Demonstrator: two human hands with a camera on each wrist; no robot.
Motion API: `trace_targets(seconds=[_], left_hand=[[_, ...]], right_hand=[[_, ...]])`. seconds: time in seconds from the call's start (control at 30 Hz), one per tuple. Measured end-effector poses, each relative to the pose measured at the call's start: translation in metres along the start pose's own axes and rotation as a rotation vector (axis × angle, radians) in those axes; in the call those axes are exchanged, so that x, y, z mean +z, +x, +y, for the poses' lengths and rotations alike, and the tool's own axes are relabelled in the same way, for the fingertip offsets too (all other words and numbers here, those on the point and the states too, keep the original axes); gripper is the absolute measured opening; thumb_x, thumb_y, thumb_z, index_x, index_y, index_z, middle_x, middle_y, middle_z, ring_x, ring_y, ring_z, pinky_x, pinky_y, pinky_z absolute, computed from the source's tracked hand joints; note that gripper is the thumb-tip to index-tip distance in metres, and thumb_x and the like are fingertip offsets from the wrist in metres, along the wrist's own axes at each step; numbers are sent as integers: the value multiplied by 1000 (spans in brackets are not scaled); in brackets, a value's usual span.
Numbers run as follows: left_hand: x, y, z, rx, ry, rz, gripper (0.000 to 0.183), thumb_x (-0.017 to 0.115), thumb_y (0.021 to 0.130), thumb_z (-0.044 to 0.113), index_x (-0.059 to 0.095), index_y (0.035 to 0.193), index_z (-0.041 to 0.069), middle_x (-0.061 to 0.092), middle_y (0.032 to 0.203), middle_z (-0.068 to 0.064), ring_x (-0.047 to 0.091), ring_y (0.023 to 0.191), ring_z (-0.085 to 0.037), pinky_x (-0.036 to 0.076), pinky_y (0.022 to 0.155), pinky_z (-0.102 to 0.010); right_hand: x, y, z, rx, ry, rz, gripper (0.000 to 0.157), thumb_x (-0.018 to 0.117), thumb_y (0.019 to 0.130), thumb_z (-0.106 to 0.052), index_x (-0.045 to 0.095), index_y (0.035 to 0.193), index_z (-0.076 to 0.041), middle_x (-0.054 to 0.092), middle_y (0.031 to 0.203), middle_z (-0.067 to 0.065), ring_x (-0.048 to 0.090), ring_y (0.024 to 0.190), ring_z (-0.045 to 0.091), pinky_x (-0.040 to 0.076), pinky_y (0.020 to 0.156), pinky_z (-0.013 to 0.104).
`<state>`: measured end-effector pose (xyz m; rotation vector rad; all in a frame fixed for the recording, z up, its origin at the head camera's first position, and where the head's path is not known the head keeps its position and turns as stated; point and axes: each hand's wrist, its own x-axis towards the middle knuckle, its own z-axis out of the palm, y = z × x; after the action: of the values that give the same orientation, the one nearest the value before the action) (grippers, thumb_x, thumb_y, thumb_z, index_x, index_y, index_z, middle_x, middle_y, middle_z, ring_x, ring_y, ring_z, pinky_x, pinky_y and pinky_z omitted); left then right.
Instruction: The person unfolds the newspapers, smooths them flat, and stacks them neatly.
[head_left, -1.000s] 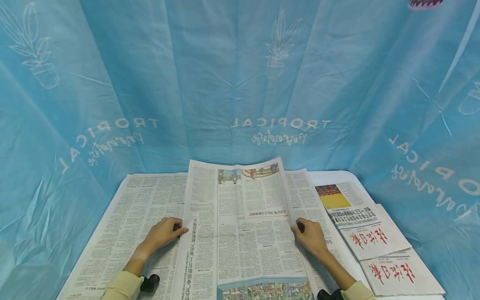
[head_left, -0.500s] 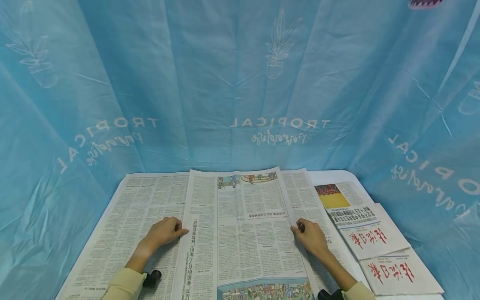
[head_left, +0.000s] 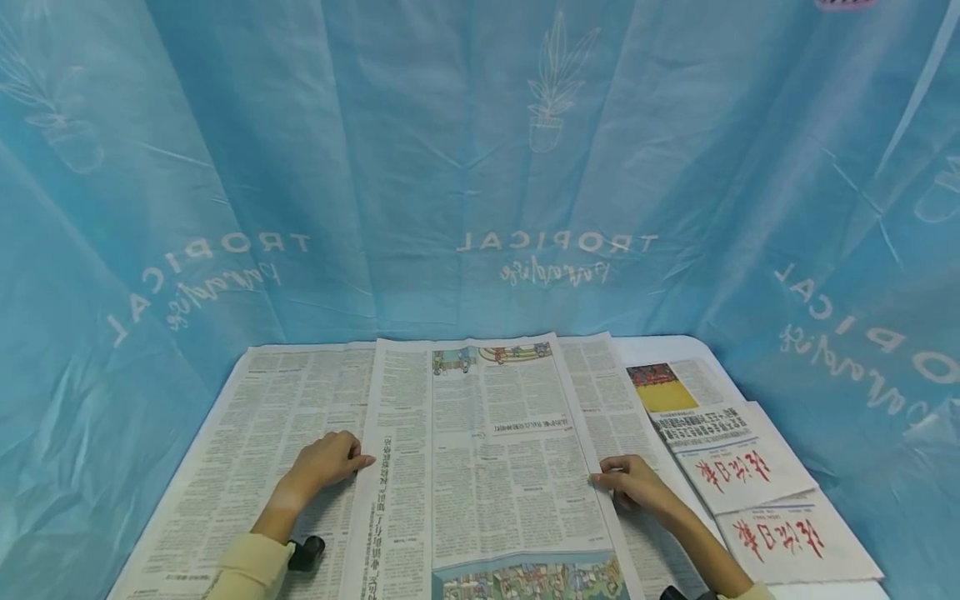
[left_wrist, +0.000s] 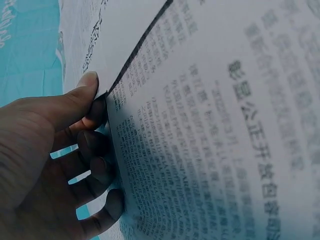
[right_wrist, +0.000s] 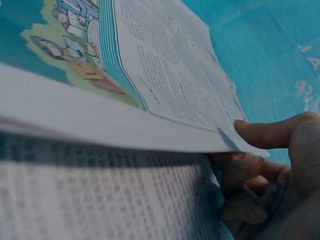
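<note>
Left hand pinches left edge of top sheet; right hand pinches its right edge; spread newspaper underneath; folded newspapers off right.

We see a glossy blue sheet hanging behind the far edge of the white table and continuing past its left and right edges. Vertical folds and fine creases run through the sheet, and we notice pale streaks of sheen beyond the table's right edge. White outline drawings of potted plants sit above mirrored white lettering reading "TROPICAL Paradise". The table's far right corner is rounded.
</note>
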<state>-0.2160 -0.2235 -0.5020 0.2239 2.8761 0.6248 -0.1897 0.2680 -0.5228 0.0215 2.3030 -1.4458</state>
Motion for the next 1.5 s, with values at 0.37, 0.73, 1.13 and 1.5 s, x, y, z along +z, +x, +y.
trace_targets(seconds=[0.37,0.73,1.13,1.5], left_hand=[[-2,-2,17,-37,209,-18,34,66,92,34,54,74,8,51,62,-5,50,54,-19,41,52,-35],[27,35,100,254,84,37,17,68,92,27,59,83,15,54,67,4,45,56,-11,37,51,-28],[86,77,195,510,-137,-162,21,61,97,31,66,88,12,54,66,8,40,53,-3,36,53,-21],[112,95,253,245,-342,-88,48,51,96,54,53,67,15,45,57,5,39,49,-11,32,47,-28]], right_hand=[[-11,2,20,-178,49,-129,31,66,91,-12,65,107,14,50,52,-10,28,40,1,27,42,20],[-7,0,22,-268,98,-130,28,65,91,-6,61,100,21,36,52,-12,28,41,-1,24,41,21],[3,0,21,-276,164,-83,34,66,91,-6,38,72,-9,25,53,-11,24,44,1,21,43,23],[9,2,23,-163,97,21,32,74,87,-18,47,74,-8,25,48,-14,22,42,2,25,44,19]])
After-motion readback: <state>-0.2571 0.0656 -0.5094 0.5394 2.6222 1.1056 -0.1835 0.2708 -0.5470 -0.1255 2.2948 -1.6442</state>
